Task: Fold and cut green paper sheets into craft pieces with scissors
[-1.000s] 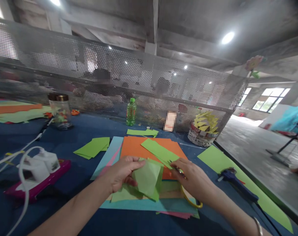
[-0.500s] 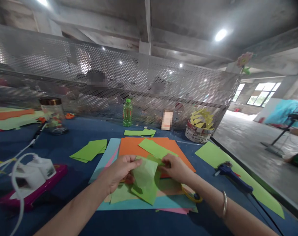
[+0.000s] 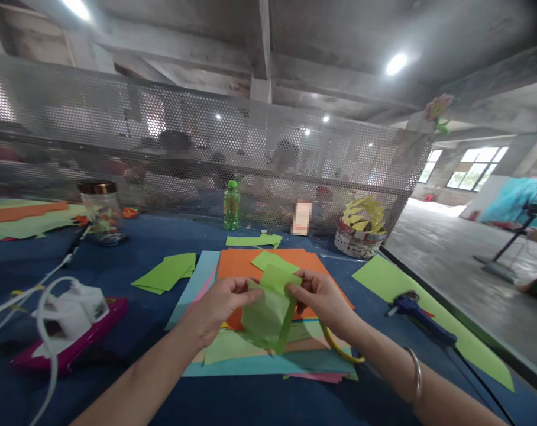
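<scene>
Pieces of green paper [image 3: 271,307], overlapping and partly see-through, are held up between my two hands. My left hand [image 3: 230,299] pinches their left edge between thumb and fingers. On the upper right edge, my right hand [image 3: 315,293] pinches the paper too. How many pieces there are I cannot tell. Beneath lies a stack of coloured sheets, with an orange sheet [image 3: 237,260] on top and a light blue sheet [image 3: 224,368] near the front. Another green strip [image 3: 262,258] lies on the orange sheet behind my hands. A yellow ring-shaped item [image 3: 339,349] shows under my right wrist.
A blue glue gun [image 3: 423,319] lies on a green sheet [image 3: 472,349] at the right. At the left stand a magenta power strip [image 3: 113,310] with white plugs and a glass jar [image 3: 104,216]. Green pieces [image 3: 166,273], a green bottle [image 3: 232,207] and a basket [image 3: 359,241] lie beyond.
The green papers have been raised and turned more upright, with one piece now standing higher between my hands. My right hand has moved its pinch to the upper right edge.
</scene>
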`<state>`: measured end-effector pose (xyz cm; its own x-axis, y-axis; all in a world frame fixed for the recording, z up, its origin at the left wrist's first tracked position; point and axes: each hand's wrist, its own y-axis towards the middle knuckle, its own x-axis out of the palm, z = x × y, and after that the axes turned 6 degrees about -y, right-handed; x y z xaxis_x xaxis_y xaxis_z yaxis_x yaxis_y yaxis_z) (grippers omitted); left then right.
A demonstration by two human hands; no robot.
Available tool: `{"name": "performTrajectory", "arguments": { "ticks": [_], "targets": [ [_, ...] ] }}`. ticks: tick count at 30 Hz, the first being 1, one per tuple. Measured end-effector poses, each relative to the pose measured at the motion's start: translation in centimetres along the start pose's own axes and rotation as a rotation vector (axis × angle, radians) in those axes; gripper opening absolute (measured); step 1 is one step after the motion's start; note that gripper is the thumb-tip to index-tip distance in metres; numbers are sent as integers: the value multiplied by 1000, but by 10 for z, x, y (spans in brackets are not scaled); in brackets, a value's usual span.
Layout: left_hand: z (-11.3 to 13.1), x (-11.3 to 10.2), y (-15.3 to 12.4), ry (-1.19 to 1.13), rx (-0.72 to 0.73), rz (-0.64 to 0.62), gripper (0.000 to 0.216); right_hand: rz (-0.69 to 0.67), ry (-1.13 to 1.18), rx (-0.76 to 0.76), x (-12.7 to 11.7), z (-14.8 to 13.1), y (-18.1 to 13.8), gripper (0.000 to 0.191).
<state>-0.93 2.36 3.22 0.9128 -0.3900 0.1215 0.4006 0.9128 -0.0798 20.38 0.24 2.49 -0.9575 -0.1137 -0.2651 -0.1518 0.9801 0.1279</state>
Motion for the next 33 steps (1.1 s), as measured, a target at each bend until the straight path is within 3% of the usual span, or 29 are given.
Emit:
{"name": "performTrajectory", "arguments": {
  "ticks": [4,9,16,21,26,33],
  "targets": [
    [-4,4,-1,-56,-48,-78,26,17,18,-1,2,-2,-1,31],
    [-10,7,0,-151,-111,30,29,54,45,24,4,-3,-2,34],
    [-14,5,2,-178,-116,78,31,61,59,59,5,-1,-2,39],
    [-16,3,5,-234,-80,122,31,-62,47,122,7,1,-4,46],
    [-15,3,5,-224,-55,139,29,-208,-9,131,10,9,-7,38],
    [-14,5,3,-219,-17,82,25,-192,-75,85,11,14,-5,35]
  ]
}}
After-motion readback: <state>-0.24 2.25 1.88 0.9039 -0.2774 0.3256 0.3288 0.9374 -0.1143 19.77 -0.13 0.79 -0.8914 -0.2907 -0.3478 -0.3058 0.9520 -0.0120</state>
